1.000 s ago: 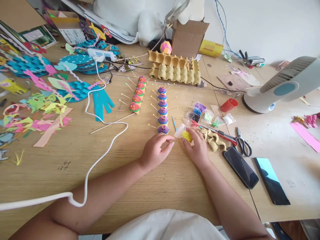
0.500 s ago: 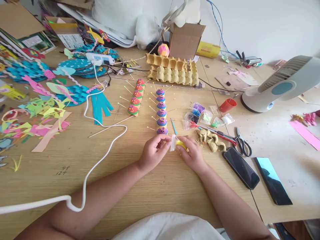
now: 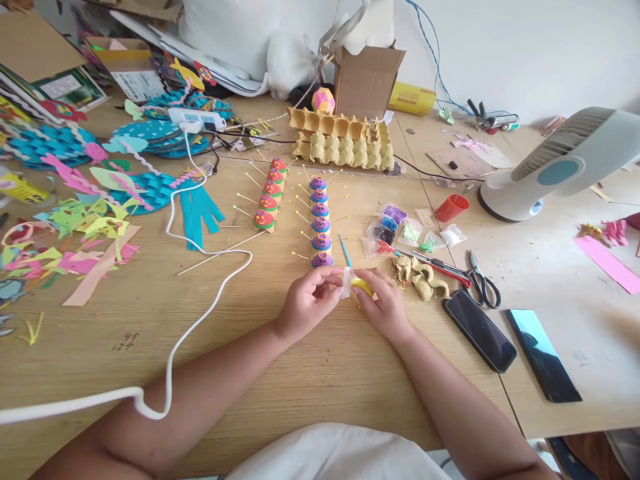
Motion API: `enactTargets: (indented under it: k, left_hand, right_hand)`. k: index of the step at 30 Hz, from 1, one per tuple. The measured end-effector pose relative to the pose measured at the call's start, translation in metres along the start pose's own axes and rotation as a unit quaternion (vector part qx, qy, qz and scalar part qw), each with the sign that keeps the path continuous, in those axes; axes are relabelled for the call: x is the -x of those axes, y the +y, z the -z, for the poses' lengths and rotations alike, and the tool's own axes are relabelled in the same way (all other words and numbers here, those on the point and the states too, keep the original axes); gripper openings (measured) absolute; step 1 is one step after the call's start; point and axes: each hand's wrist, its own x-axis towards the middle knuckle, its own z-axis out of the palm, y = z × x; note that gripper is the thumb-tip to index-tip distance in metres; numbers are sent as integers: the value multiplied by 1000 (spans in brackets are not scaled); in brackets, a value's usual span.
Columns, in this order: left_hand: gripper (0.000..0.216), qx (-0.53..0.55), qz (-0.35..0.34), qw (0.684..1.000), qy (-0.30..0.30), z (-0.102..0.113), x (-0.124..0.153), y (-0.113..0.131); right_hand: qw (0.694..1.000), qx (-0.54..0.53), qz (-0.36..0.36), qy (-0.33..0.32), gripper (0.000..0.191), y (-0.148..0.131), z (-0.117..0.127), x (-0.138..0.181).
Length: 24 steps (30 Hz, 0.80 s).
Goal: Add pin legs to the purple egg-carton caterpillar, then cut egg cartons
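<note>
A small clear plastic bag with yellow clay in it is held between my two hands. My left hand pinches the bag's clear end, and my right hand grips the yellow part. Just beyond my left hand runs a row of purple and blue egg-carton cups with faces and yellow-tipped sticks. Left of it stands a similar row in red and green. A thin blue tool lies just past the bag.
Small bags of coloured clay, torn carton pieces, a red-handled cutter, scissors and two phones lie to the right. A white fan stands behind them. A white cable crosses the left side. Egg cartons sit at the back.
The clear end of the bag looks more bunched at my left fingers. Both hands stay in nearly the same place, and the whole view has shifted slightly.
</note>
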Motion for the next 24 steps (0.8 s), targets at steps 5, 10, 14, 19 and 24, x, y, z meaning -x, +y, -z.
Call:
enactTargets:
  k: [5, 10, 14, 19, 24]
  left_hand:
    - [34, -3, 6, 1000, -2, -1, 0, 1]
    - [26, -22, 13, 1000, 9, 0, 0, 3]
    - [25, -44, 15, 999, 7, 1, 0, 4]
    - [22, -48, 13, 998, 32, -2, 0, 7]
    - [21, -66, -23, 998, 13, -3, 2, 6]
  right_hand:
    - [1000, 2, -7, -2, 23, -1, 0, 0]
    - [999, -10, 17, -29, 22, -4, 2, -2]
    - [998, -22, 30, -52, 23, -5, 3, -2]
    - [997, 42, 18, 63, 36, -7, 2, 4]
    - [992, 101, 69, 32, 25, -19, 4, 8]
